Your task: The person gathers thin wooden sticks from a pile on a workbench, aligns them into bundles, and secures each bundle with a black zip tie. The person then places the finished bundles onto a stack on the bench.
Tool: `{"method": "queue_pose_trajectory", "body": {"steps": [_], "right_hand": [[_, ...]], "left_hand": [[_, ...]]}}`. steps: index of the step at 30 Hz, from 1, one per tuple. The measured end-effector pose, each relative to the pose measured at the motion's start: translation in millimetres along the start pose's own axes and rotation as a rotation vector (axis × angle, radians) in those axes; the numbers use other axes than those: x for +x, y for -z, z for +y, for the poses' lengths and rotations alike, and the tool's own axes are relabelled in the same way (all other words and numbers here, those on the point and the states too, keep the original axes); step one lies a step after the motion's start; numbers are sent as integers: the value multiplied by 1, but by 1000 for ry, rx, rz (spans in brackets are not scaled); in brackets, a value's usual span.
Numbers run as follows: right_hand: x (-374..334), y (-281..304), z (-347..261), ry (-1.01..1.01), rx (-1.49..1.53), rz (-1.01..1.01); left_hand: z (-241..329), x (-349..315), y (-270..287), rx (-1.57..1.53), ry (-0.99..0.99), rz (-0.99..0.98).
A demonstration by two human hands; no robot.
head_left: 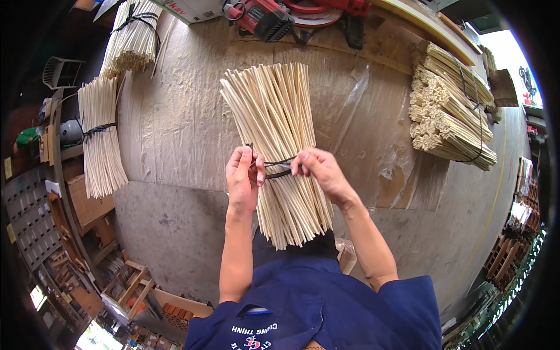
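Note:
A bundle of thin pale sticks (271,111) lies in front of me, its near end close to my body. Around its middle runs a black tie strip (279,174). My left hand (242,175) is at the bundle's left side, thumb and fingers pinched on one end of the strip, which pokes up above the thumb. On the right side, my right hand (321,172) pinches the other part of the strip, fingers curled. Between the two hands the strip is stretched across the top of the sticks.
Two tied stick bundles (100,137) stand at the left; a larger tied stack of sticks (449,111) lies at the right. A red power saw (265,20) and a white-green box (189,9) sit at the far edge. Clear plastic sheeting (356,93) covers part of the surface.

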State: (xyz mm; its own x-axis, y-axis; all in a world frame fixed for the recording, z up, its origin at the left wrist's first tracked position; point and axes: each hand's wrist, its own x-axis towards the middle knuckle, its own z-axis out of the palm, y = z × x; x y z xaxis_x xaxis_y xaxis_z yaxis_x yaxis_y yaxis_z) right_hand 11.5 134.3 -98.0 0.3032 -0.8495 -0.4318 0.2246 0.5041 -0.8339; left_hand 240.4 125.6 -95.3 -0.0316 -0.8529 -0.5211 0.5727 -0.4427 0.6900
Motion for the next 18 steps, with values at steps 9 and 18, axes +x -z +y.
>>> {"method": "queue_pose_trajectory", "body": {"steps": [9,18], "right_hand": [[-51,-71,33,123,-191,9],[-50,-90,-7,324,-297,360]], "left_hand": [[41,23,-20,738,-46,-281],[5,15,-7,439,-60,-336]]}}
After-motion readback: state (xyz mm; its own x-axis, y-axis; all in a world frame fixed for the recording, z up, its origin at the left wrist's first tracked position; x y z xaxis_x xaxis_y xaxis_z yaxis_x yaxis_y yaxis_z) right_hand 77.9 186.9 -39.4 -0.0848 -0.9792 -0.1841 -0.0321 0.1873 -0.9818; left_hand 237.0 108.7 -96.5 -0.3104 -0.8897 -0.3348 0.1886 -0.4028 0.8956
